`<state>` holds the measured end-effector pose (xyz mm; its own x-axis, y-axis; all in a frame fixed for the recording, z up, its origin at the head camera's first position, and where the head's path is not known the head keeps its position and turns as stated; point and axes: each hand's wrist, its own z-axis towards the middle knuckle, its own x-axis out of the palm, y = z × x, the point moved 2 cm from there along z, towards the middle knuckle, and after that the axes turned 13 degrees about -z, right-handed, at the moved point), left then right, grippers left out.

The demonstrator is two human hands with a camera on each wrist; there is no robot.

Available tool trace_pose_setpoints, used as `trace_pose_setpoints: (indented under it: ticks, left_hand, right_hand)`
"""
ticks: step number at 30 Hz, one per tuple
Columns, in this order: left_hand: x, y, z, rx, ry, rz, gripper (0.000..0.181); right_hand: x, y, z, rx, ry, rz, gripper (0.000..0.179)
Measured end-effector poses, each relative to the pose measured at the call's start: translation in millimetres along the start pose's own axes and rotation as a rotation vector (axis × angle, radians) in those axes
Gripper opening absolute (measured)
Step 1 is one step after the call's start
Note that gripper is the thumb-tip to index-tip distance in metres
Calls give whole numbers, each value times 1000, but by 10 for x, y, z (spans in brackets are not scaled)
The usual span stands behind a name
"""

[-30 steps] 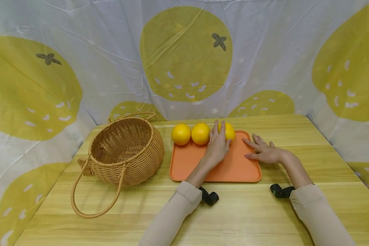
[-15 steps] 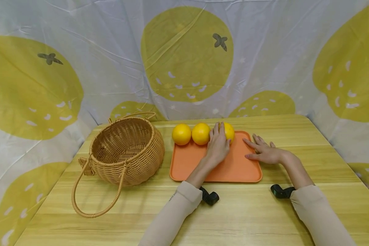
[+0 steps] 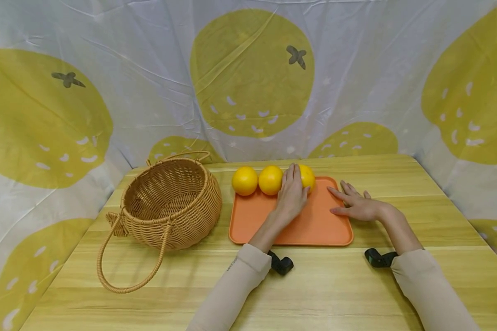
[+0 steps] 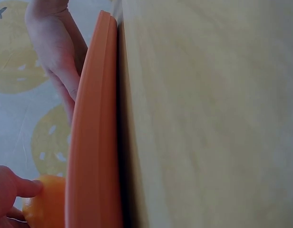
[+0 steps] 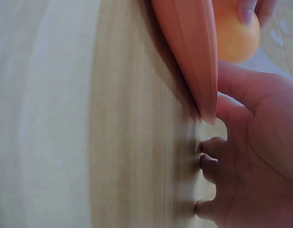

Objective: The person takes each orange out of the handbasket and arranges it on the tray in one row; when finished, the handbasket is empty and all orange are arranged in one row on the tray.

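Observation:
Three oranges stand in a row along the back of an orange tray in the head view: a left orange, a middle orange and a right orange. My left hand grips the right orange, fingers over its left side and thumb at its front. The left wrist view shows that thumb pressed on the held orange. Spread fingers of my right hand touch the tray's right rim. In the right wrist view, its thumb and index finger lie against the tray edge, other fingertips on the table.
A round wicker basket stands left of the tray, its mouth tilted toward me and one handle hanging down at the front. Wooden table lies under everything. A curtain with lemon prints closes off the back and sides.
My left hand's fingers have drawn closer together on the right orange, and both have shifted very slightly left. My right hand has stayed in place at the tray's rim.

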<state>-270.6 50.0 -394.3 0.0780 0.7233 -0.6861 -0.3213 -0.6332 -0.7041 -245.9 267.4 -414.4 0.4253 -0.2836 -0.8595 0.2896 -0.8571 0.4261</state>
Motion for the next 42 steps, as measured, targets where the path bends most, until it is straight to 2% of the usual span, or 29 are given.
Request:
trace_pose_setpoints:
  ticks: [6,13,20,29,35,40,42]
  left_hand:
    - [1,-14,0,14,5,37,68]
    - [-7,-16,4,17,4,63,68]
    - [-7,-24,0,11,7,89,68]
    - [9,-53,-20,-2,28,138,67]
    - [14,-43,-14,10,28,149,67]
    - [11,-44,-11,14,21,151,67]
    - [10,-49,-10,15,19,158,67]
  right_hand:
    - [5,-10,-11,-26,-12,21,90]
    - [4,-7,9,-1,4,2,91]
    - [80,-181,96,28,0,-67,95]
    - [-1,-6,11,2,5,12,88]
    - [9,-18,9,-4,-2,-5,90]
    - [-24,62,-13,24,15,-45,88]
    - [-10,26,6,40,18,-64,89]
